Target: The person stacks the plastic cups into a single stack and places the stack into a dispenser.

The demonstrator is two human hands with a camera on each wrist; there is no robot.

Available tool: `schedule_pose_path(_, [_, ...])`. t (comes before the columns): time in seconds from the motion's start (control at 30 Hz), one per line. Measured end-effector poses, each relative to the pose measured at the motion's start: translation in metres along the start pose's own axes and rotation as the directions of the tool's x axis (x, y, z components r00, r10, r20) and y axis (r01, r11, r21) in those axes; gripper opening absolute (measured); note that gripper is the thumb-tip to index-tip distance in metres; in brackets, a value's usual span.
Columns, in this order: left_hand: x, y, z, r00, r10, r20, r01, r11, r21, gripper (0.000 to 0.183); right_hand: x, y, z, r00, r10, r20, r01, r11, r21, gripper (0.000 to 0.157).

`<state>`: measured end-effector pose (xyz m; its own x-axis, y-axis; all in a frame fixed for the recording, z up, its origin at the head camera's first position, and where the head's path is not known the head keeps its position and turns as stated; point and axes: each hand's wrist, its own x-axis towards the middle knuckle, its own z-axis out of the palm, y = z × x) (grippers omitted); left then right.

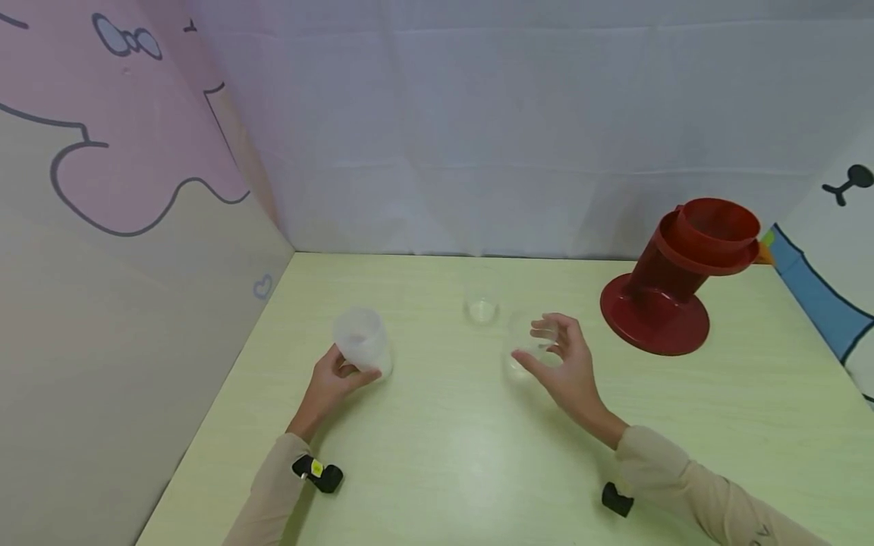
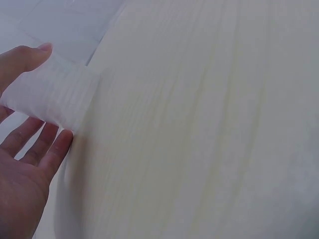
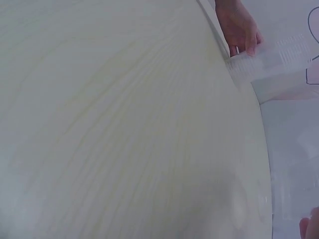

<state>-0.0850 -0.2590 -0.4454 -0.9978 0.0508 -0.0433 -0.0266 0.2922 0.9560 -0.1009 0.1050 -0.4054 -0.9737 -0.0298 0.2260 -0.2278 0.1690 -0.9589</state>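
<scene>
A stack of nested translucent plastic cups (image 1: 363,341) stands at the left of the table. My left hand (image 1: 334,383) grips it low, thumb in front and fingers behind; ridged sides of the stack (image 2: 55,92) show in the left wrist view. Right of the middle, a clear plastic cup (image 1: 517,369) stands on the table. My right hand (image 1: 563,364) curves round this cup, thumb on the near side and bent fingers on the far side. Only fingertips of that hand show at the edge of the right wrist view, by the clear cup (image 3: 294,186).
Another clear cup (image 1: 482,309) stands farther back, near the middle. A red cup-shaped piece (image 1: 720,224) sits atop a red tube stand with a round base (image 1: 655,322) at the back right. White cloth (image 1: 437,152) hangs behind the pale wooden table (image 1: 437,455).
</scene>
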Motion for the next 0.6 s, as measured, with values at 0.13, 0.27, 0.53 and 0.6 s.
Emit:
schedule_pose_path(0.13, [0.000,0.000,0.000,1.000,-0.009,-0.001,0.009,1.000,0.002,0.073,0.000,-0.004,0.002,1.000,-0.007,0.006,0.007,1.000,0.003,0.058])
schedule_pose_path(0.27, [0.001,-0.001,0.000,1.000,-0.013,0.002,0.013,1.000,0.006,0.074,0.000,-0.007,0.004,1.000,-0.025,0.007,0.024,1.000,0.014,0.058])
schedule_pose_path(0.53, [0.001,0.000,0.000,1.000,-0.018,0.001,0.018,1.000,0.002,0.075,0.002,-0.014,0.007,0.998,-0.065,0.026,0.064,0.997,0.039,0.058])
schedule_pose_path(0.6, [0.001,0.000,0.000,1.000,-0.017,0.002,0.017,1.000,-0.002,0.075,0.001,-0.016,0.007,0.997,-0.071,0.029,0.070,0.997,0.039,0.059])
